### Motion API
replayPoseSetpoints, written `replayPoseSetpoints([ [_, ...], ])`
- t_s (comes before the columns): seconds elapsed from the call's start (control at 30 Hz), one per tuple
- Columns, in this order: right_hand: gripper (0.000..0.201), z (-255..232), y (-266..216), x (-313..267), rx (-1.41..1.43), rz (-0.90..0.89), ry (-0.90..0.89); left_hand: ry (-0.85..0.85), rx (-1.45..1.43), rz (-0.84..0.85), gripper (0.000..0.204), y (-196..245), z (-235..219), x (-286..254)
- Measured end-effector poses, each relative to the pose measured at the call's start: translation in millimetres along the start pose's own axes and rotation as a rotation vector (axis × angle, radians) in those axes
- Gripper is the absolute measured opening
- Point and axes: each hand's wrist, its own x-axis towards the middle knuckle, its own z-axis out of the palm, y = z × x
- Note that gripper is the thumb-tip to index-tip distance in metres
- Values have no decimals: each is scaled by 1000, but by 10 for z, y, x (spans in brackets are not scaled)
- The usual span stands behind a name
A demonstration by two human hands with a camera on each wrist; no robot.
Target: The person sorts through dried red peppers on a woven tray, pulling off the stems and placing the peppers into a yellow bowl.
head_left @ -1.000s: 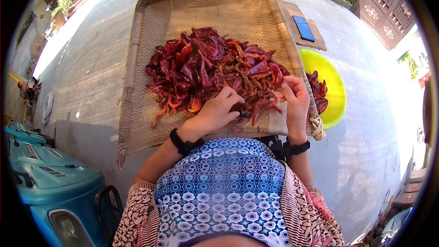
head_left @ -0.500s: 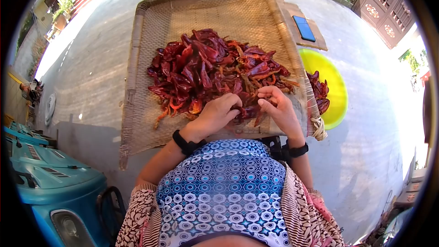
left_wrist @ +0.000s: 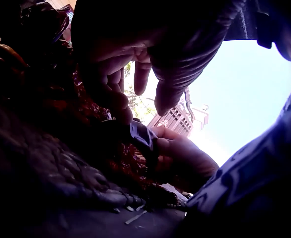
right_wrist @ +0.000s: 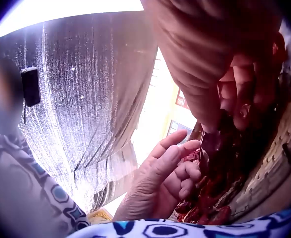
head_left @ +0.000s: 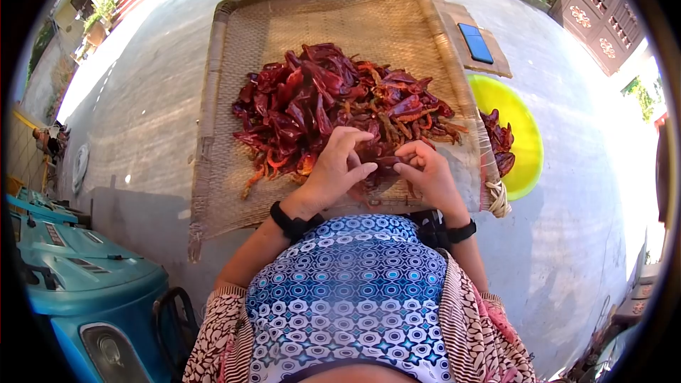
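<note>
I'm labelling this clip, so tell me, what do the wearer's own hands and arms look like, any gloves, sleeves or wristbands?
The left hand and right hand are ungloved. Each wrist has a black strap. The loose sleeves end well short of the wrists, in a dark-and-cream blotchy print with pink patches and finely striped edging.
</note>
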Motion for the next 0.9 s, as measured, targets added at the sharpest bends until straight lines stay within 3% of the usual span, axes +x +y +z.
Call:
replayPoseSetpoints([
  [0.17, 18, -9, 34, 26, 291, -99, 30, -226, -42, -218, 29, 113, -57, 5],
  [0.27, 18, -49, 56, 14, 367, -90, -55, -203, 34, -115, 27, 61, -45, 11],
  [0.43, 18, -99, -55, -47, 371, 1, -250, -185, 123, 238, 27, -223, 13, 19],
  [0.47, 18, -96, -43, -40, 377, -1, -195, -180, 151, 294, 27, -242, 25, 17],
  [0.57, 17, -132, 9, 4, 390, -5, -9, -153, 39, 20, 30, -68, 5, -8],
  [0.63, 17, -246, 35, 27, 391, 1, 143, -146, 22, -32, 31, -57, -5, -8],
  [0.83, 20, -713, 171, 1, 926, -134, 485, -230, 18, -14, 25, -111, -18, -24],
  [0.9, 30, -860, 239, 1, 1112, -199, 535, -248, 19, -4, 23, -121, -18, -22],
])
